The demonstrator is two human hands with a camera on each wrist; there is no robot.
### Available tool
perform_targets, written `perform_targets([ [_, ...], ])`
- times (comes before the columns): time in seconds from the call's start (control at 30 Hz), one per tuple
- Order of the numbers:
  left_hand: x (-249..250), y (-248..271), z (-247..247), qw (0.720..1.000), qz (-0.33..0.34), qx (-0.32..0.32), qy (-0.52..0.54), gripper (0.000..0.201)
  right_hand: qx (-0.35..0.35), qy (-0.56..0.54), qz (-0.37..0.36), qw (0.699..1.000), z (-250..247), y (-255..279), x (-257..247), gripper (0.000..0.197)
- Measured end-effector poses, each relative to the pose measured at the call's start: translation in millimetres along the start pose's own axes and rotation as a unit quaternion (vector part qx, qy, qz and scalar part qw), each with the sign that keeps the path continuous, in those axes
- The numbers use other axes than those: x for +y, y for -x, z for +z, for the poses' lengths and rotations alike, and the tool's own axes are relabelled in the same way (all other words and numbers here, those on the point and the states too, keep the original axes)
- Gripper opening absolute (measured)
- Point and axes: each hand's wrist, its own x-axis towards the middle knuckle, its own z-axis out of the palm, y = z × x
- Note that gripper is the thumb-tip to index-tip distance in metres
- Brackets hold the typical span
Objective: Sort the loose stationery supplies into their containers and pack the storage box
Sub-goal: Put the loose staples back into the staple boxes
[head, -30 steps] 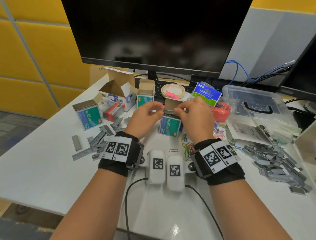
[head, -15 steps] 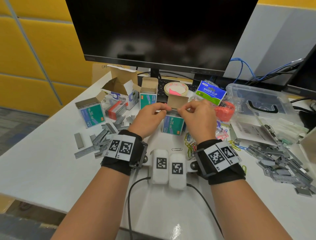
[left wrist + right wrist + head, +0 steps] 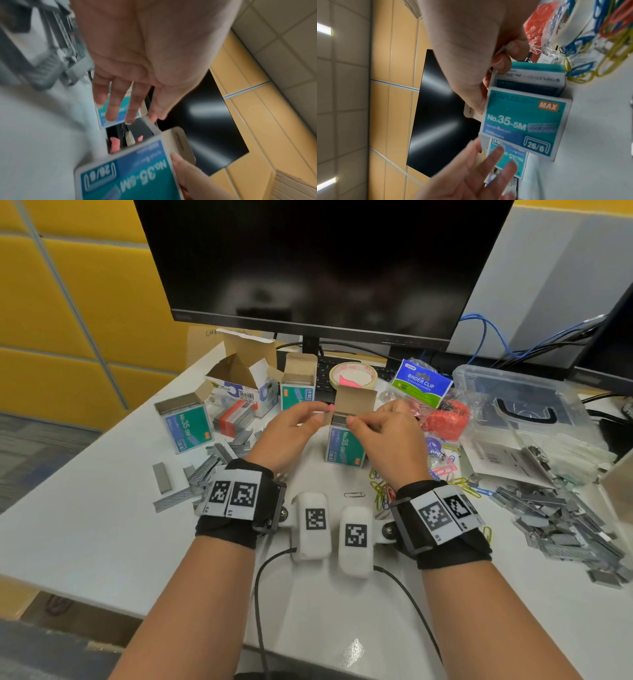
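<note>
A teal staple box (image 3: 344, 445) stands upright at the table's centre, its cardboard lid flap (image 3: 354, 400) raised. My left hand (image 3: 320, 414) is at the box's upper left corner, where thumb and forefinger pinch the small side flap; the other fingers (image 3: 111, 108) stay straight. At the upper right corner, my right hand (image 3: 352, 421) pinches the opposite side flap between thumb and forefinger (image 3: 501, 60). The right wrist view shows the box front (image 3: 522, 121) close up. Grey staples fill the box's open top.
Loose staple strips lie at the left (image 3: 202, 474) and in a big pile at the right (image 3: 561, 515). Coloured paper clips (image 3: 383, 491) lie by my right wrist. Two more teal boxes (image 3: 186, 422) (image 3: 298, 392), a tape roll (image 3: 352, 374), a binder clip bag (image 3: 423, 383) and a clear storage box (image 3: 513, 392) stand behind.
Both hands have stayed at the top of the centre box and drawn slightly apart towards its corners. The lid flap now shows upright between them.
</note>
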Motion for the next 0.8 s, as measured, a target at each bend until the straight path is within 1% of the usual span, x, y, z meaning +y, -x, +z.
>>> perform_targets([
  [0.03,-1.3,1.5,-4.2,0.999,-0.022,0.025,-0.008,0.026,0.002,-0.003,0.001,1.000,-0.2,0.2,-0.3,0.027],
  [0.1,-5.3,2.9,-13.9,0.993,-0.077,0.066,-0.058,0.023,0.001,-0.008,0.004,1.000,-0.5,0.7,-1.0,0.027],
  [0.13,-7.3,3.2,-18.3,0.987,-0.109,0.070,-0.092,0.020,0.001,-0.007,0.004,1.000,-0.5,1.0,-1.4,0.027],
  [0.2,-10.0,3.7,-24.7,0.974,-0.163,0.056,-0.146,0.019,0.002,-0.005,0.003,1.000,-0.6,1.3,-2.1,0.027],
  [0.27,-10.9,3.5,-27.5,0.966,-0.182,0.039,-0.180,0.019,0.004,-0.011,0.003,1.000,-0.4,1.3,-2.3,0.027],
  [0.33,-9.1,3.8,-28.1,0.962,-0.187,0.023,-0.196,0.019,0.006,-0.017,0.004,1.000,-0.3,1.4,-2.1,0.026],
  [0.47,-5.0,4.8,-27.3,0.960,-0.189,-0.006,-0.207,0.025,0.007,-0.015,0.002,1.000,-0.3,1.6,-1.7,0.026],
  [0.67,-3.3,3.9,-19.9,0.966,-0.156,-0.022,-0.205,0.035,0.007,-0.028,0.001,1.000,0.5,1.8,-0.9,0.025],
  [0.73,-3.8,2.9,-16.1,0.970,-0.138,-0.029,-0.196,0.041,0.007,-0.048,0.002,0.999,1.6,2.0,0.0,0.023],
  [0.8,-4.0,2.2,-12.8,0.974,-0.120,-0.022,-0.192,0.043,0.019,-0.076,-0.001,0.997,1.7,2.0,0.6,0.021],
])
